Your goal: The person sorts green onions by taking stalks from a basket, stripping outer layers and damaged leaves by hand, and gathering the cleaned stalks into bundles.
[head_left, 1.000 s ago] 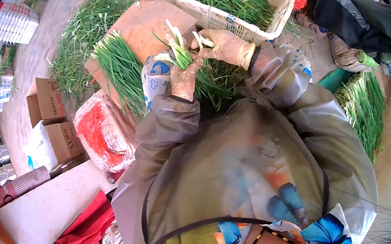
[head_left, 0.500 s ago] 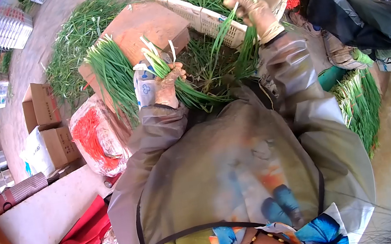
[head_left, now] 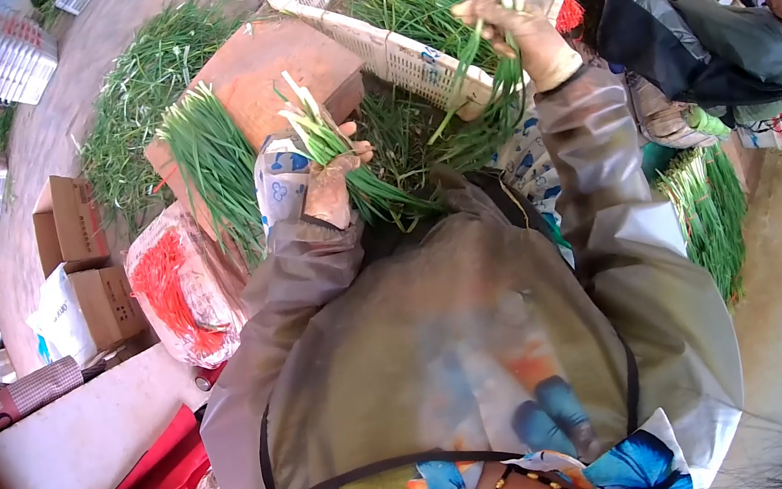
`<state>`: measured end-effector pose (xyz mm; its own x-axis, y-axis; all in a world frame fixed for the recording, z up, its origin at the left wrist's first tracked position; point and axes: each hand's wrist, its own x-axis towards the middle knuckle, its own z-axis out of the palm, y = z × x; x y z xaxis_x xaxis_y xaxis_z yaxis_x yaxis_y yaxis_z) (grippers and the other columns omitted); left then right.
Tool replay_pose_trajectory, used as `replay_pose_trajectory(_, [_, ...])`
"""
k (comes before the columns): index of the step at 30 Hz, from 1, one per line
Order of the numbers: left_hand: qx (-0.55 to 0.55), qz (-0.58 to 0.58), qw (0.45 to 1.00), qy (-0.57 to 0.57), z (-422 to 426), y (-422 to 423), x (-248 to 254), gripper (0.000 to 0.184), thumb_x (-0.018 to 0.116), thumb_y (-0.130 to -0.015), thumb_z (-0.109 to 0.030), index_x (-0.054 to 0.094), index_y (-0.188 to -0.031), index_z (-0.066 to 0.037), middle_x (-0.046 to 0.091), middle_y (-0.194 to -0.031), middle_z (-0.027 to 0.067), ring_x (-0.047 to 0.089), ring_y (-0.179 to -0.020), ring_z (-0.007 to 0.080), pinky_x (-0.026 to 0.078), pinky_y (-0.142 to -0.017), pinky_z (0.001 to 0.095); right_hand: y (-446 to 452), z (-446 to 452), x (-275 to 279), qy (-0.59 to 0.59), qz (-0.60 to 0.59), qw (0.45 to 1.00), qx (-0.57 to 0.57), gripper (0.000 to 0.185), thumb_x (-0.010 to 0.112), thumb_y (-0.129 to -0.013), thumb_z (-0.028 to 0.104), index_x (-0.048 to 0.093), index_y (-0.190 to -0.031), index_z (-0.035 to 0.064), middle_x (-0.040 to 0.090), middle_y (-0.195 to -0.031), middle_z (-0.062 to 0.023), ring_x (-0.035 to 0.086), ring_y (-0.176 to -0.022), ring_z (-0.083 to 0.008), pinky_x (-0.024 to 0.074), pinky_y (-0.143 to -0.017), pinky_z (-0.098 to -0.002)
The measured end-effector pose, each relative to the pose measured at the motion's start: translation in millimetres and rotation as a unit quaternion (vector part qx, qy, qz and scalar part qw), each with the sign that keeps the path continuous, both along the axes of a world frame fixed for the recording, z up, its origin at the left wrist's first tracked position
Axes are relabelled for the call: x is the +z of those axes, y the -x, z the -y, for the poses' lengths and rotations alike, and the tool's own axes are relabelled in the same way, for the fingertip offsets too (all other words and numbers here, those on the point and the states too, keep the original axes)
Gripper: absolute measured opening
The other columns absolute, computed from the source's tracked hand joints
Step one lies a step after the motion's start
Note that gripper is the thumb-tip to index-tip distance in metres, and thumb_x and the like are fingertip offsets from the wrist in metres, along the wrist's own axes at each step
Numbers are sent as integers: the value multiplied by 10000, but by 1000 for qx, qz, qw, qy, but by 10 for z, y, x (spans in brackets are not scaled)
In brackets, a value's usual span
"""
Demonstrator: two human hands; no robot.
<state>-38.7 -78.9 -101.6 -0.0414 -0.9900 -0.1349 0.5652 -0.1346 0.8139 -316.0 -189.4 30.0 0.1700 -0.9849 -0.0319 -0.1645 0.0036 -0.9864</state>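
My left hand [head_left: 330,191] is closed round a small bunch of chives [head_left: 316,134], white stem ends up and green leaves trailing toward my lap. Over the near rim of a white plastic crate [head_left: 403,52], my right hand [head_left: 530,39] grips a few more chives [head_left: 504,86], whose leaves hang down below it. Inside the crate lies a heap of chives [head_left: 405,1]. Left of my left hand, a thick bundle of chives [head_left: 207,150] rests on a reddish-brown board [head_left: 273,65].
A pile of loose greens [head_left: 147,89] covers the floor at the upper left. Red ties [head_left: 173,287] lie on a wrapped package beside cardboard boxes [head_left: 107,307]. Tied chives [head_left: 710,212] stand at the right, below another person in dark clothing [head_left: 695,47].
The view has shifted slightly, so most things sit farther left. My right hand has moved a little right relative to the crate, chives still in it. My left hand keeps its bunch.
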Motion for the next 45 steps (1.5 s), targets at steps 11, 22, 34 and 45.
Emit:
replay_pose_trajectory(11, [-82,-37,996,-23,-87,176,297,256,645,-778,-46,558,-1012,11,626,-877,123,635,-781,243,531,-687,336,-848,-392,-579,-13,-106,976,188,252,665,-791,278,635,-954,88,645,-774,-27,550,-621,-116,439,-579,-242])
replay_pose_trajectory(22, [-36,18,999,-16,-104,198,335,251,656,-771,-76,587,-987,33,617,-875,76,593,-787,176,493,-739,316,-984,-492,-544,72,-253,959,101,321,656,-764,307,597,-965,64,624,-839,-103,581,-761,-218,457,-699,-314])
replay_pose_trajectory(34, [9,69,996,51,-89,227,253,269,639,-783,-26,573,-1043,1,605,-949,27,560,-837,114,454,-756,239,-1076,-557,-518,-13,-195,967,162,323,706,-705,307,588,-830,33,591,-732,-115,539,-672,-227,436,-668,-323])
replay_pose_trajectory(45, [-16,112,993,18,-97,175,3,144,654,-777,-78,583,-883,-12,607,-805,37,554,-769,121,442,-722,254,-917,-491,-627,104,-287,918,255,367,644,-735,308,589,-966,27,618,-832,-180,580,-795,-353,456,-732,-390])
